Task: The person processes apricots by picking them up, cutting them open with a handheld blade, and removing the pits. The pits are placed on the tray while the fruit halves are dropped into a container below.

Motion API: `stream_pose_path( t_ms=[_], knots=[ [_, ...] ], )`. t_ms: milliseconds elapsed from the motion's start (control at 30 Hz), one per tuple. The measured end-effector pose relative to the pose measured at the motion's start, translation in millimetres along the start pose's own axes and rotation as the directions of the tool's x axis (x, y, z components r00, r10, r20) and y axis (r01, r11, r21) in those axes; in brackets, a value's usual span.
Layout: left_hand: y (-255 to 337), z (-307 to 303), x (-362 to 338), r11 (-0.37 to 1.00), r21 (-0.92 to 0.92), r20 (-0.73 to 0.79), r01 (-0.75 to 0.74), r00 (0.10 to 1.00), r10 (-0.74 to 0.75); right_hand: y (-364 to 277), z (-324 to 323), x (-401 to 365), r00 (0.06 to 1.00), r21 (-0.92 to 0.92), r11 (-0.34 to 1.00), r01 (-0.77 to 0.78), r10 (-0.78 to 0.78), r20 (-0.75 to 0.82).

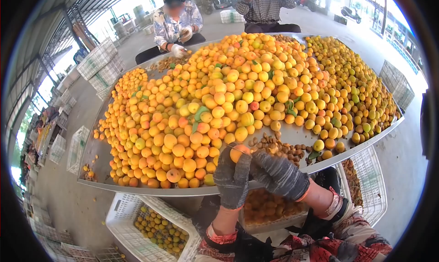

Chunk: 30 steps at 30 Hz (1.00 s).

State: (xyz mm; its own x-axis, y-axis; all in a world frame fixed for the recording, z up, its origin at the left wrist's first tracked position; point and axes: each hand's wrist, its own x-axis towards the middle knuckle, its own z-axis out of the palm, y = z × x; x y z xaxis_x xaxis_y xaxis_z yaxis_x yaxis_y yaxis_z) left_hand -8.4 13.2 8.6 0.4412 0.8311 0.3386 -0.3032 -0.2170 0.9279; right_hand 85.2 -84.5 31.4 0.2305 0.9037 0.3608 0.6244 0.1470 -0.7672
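Note:
In a dark grey glove, my left hand (232, 177) is closed around an orange apricot (239, 152) at the table's near edge. My right hand (281, 176), gloved alike, is closed and pressed up against the left one beside the fruit. A thin dark line shows by the apricot, too fine to identify; what the right fingers hold is hidden. Just beyond the hands, brown apricot pits (279, 148) lie on the metal table (292, 130). A large heap of apricots (219, 97) rises behind them.
Below the table edge stand a white crate (123, 225) holding greenish-yellow apricots, a crate of orange halves (270, 207) and another crate (372, 179) with brown pieces. Two people (176, 22) sit across the table. Stacked crates (98, 63) stand at left.

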Motion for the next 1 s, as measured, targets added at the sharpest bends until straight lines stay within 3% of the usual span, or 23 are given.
stream_pose_path(
  t_ms=[33, 67, 100, 133, 200, 233, 300, 367, 467, 500, 533, 567, 600, 633, 733, 833, 933, 1000],
  knots=[
    [-1.5, -1.9, 0.4, 0.995, 0.048, 0.038, -0.082, 0.996, 0.080, 5.9, -3.6, 0.2, 1.000, 0.001, 1.000, -0.002, 0.002, -0.002],
    [-2.3, -3.4, 1.2, 0.982, 0.091, 0.078, -0.166, 0.984, 0.159, 14.8, -10.2, 0.8, 0.979, -0.160, 0.966, 0.202, -0.199, 0.032],
    [-0.4, -4.4, 2.5, 0.982, 0.091, 0.077, -0.166, 0.984, 0.159, 20.0, -13.6, 1.6, 0.917, -0.306, 0.865, 0.397, -0.385, 0.099],
    [3.0, -4.9, 3.6, 0.993, 0.070, 0.091, -0.092, 0.992, 0.086, 19.8, -11.9, 1.9, 0.918, -0.305, 0.866, 0.396, -0.384, 0.100],
    [3.0, -2.9, 3.4, 0.999, 0.047, 0.107, -0.016, 0.994, 0.011, 17.3, -4.9, 2.1, 0.976, 0.064, 0.974, 0.217, -0.215, -0.046],
    [-0.6, -0.5, 3.0, 0.999, -0.033, 0.080, 0.021, 0.997, -0.019, 18.4, 1.2, 1.4, 0.975, 0.063, 0.973, 0.221, -0.218, -0.041],
    [-9.2, 1.3, 0.8, 0.993, -0.107, 0.059, 0.057, 0.997, -0.051, 21.3, 18.3, -3.2, 0.985, -0.138, 0.984, 0.111, -0.127, -0.115],
    [-19.5, 1.6, -2.4, 0.961, -0.160, -0.019, 0.224, 0.973, -0.229, 15.0, 25.6, -3.5, 0.988, -0.147, 0.989, 0.029, -0.051, -0.147],
    [-25.7, -3.4, -3.0, 0.930, -0.188, 0.022, 0.317, 0.948, -0.318, 11.7, 28.9, -1.3, 0.985, -0.149, 0.985, -0.084, 0.059, -0.160],
    [-21.0, -2.6, -2.0, 0.930, -0.186, 0.027, 0.317, 0.948, -0.318, 11.3, 28.4, -0.6, 0.984, -0.150, 0.981, -0.120, 0.098, -0.150],
    [-12.2, -0.7, -0.2, 0.967, -0.131, 0.004, 0.220, 0.975, -0.222, 11.3, 26.6, 0.7, 0.984, -0.151, 0.981, -0.118, 0.095, -0.152],
    [-5.2, 0.1, 1.1, 0.990, -0.073, -0.017, 0.123, 0.992, -0.124, 11.7, 25.1, 1.2, 0.987, -0.036, 0.998, -0.045, 0.038, -0.159],
    [-0.9, -0.5, 2.2, 0.990, -0.071, -0.020, 0.125, 0.992, -0.127, 12.5, 24.2, 0.8, 0.985, 0.082, 0.996, 0.027, -0.013, -0.171],
    [2.5, -1.0, 3.9, 0.995, -0.065, 0.004, 0.072, 0.997, -0.072, 14.7, 21.5, 0.6, 0.985, 0.084, 0.996, 0.026, -0.011, -0.170],
    [4.4, -0.5, 4.1, 0.997, -0.072, 0.046, 0.039, 0.998, -0.036, 19.2, 5.0, 0.8, 0.993, 0.204, 0.976, 0.080, -0.060, -0.106],
    [6.8, 0.9, 5.2, 0.991, -0.107, 0.061, 0.075, 0.996, -0.069, 11.7, -6.7, 4.7, 0.993, 0.044, 0.992, 0.115, -0.115, -0.006],
    [-2.0, 0.3, 2.8, 0.975, -0.149, 0.054, 0.162, 0.986, -0.156, 2.4, -10.3, 8.1, 1.000, 0.192, 0.981, 0.000, 0.002, -0.013],
    [-5.7, -0.6, 1.1, 0.960, -0.163, 0.047, 0.228, 0.974, -0.223, -15.0, -21.1, 18.6, 0.910, -0.189, 0.960, -0.207, 0.260, 0.322]
  ],
)
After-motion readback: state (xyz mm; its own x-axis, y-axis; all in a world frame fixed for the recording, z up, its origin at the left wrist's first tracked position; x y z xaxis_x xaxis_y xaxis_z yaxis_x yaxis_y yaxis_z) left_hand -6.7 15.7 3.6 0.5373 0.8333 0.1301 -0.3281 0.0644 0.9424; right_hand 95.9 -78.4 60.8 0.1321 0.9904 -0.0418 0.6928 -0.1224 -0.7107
